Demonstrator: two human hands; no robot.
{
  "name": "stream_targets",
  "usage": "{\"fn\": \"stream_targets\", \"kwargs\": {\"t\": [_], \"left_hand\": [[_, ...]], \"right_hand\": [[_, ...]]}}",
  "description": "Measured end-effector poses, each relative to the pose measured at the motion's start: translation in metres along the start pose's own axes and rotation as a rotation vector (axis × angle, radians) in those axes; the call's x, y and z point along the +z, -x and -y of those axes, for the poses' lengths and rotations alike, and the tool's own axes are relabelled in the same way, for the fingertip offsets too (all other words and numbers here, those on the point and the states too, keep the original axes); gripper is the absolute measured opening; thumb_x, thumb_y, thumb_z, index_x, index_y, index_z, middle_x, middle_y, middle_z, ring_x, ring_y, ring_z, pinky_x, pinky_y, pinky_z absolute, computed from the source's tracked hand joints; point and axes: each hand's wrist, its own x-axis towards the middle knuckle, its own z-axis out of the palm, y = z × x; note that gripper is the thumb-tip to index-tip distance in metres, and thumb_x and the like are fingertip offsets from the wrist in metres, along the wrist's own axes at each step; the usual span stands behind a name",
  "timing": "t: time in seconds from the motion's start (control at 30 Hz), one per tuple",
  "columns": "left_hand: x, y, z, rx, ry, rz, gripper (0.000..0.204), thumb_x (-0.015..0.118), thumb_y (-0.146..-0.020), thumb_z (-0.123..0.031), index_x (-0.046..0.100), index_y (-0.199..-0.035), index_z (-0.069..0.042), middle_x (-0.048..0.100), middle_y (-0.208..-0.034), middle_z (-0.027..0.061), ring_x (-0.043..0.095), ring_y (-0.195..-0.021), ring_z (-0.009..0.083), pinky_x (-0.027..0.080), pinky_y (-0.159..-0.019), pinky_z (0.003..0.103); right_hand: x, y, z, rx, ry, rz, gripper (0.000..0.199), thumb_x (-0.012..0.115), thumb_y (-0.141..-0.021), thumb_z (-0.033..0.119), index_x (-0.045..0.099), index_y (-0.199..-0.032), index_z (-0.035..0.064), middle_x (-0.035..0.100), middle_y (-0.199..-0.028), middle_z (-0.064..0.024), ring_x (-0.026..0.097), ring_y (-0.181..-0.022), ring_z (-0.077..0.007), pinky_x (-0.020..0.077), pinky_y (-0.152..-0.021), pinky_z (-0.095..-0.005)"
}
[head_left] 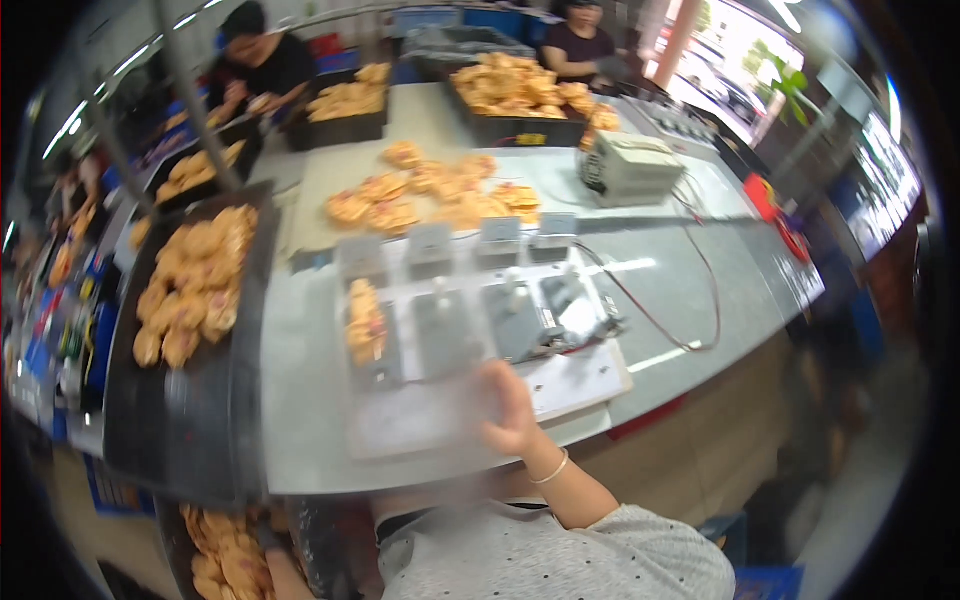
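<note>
My right hand (512,410) is over the near edge of a white fixture board (585,385), a pale band round its wrist. Its fingers are smeared by motion, so I cannot make out whether they hold anything. On the board stands a row of several grey metal stations (512,320) with upright plates behind them. A yellow-orange lumpy piece (366,325) with reddish marks lies on the leftmost one. Down at the lower left, my left hand (268,538) reaches to a bin of similar yellow-orange pieces (228,555). It looks dark and its fingers are hidden.
A long black tray (190,410) of such pieces flanks the table on the left. Loose pieces (430,185) lie behind the fixture. A beige box-shaped device (632,168) with red cables (715,290) stands at right. Two people work across the table beside more filled black trays (520,130).
</note>
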Motion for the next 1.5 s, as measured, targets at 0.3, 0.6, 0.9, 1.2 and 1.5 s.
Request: {"fn": "stream_targets", "kwargs": {"t": [0.3,0.6,0.9,1.2,1.5], "left_hand": [[0.026,0.134,-0.090,-0.193,0.593,0.340,0.054,0.066,-0.076,-0.049,0.053,-0.113,-0.013,0.053,-0.103,0.0082,0.044,-0.077,0.0198,0.037,-0.065,0.036],[0.084,0.172,-0.105,-0.416,1.220,0.571,0.050,0.062,-0.078,-0.050,0.052,-0.111,-0.014,0.048,-0.112,0.0102,0.042,-0.084,0.0243,0.036,-0.067,0.038],[0.120,0.044,-0.130,-0.150,0.840,0.858,0.071,0.056,-0.084,-0.049,0.035,-0.127,0.004,0.041,-0.058,0.0013,0.033,-0.038,0.0085,0.031,-0.034,0.022],[0.250,-0.044,-0.225,0.533,-0.719,0.353,0.027,0.052,-0.088,-0.016,0.059,-0.112,-0.007,0.063,-0.108,0.0088,0.061,-0.098,0.0193,0.047,-0.083,0.031],[0.271,-0.043,-0.206,0.533,-1.476,0.208,0.033,0.057,-0.081,-0.035,0.064,-0.105,-0.013,0.066,-0.087,0.0173,0.064,-0.083,0.0338,0.050,-0.076,0.041]], "right_hand": [[-0.011,-0.005,0.009,0.016,-0.099,0.002,0.051,0.064,-0.067,0.009,0.046,-0.114,0.0035,0.055,-0.100,-0.0075,0.055,-0.093,-0.0166,0.0446,-0.073,-0.0289],[-0.004,-0.004,0.016,0.021,-0.122,0.012,0.054,0.063,-0.067,0.011,0.046,-0.118,0.0065,0.055,-0.102,-0.0055,0.052,-0.086,-0.0149,0.0425,-0.071,-0.0278],[-0.011,-0.001,0.013,0.011,-0.149,0.016,0.053,0.062,-0.066,0.012,0.046,-0.116,0.0074,0.052,-0.096,-0.0047,0.052,-0.082,-0.0145,0.0422,-0.069,-0.0280],[-0.012,-0.003,0.010,0.009,-0.146,0.008,0.053,0.062,-0.065,0.012,0.046,-0.115,0.0074,0.052,-0.095,-0.0042,0.052,-0.081,-0.0143,0.0418,-0.068,-0.0280],[-0.008,-0.001,0.008,-0.014,-0.145,0.018,0.056,0.063,-0.064,0.011,0.046,-0.117,0.0071,0.053,-0.096,-0.0040,0.052,-0.079,-0.0138,0.0419,-0.068,-0.0272]]}}
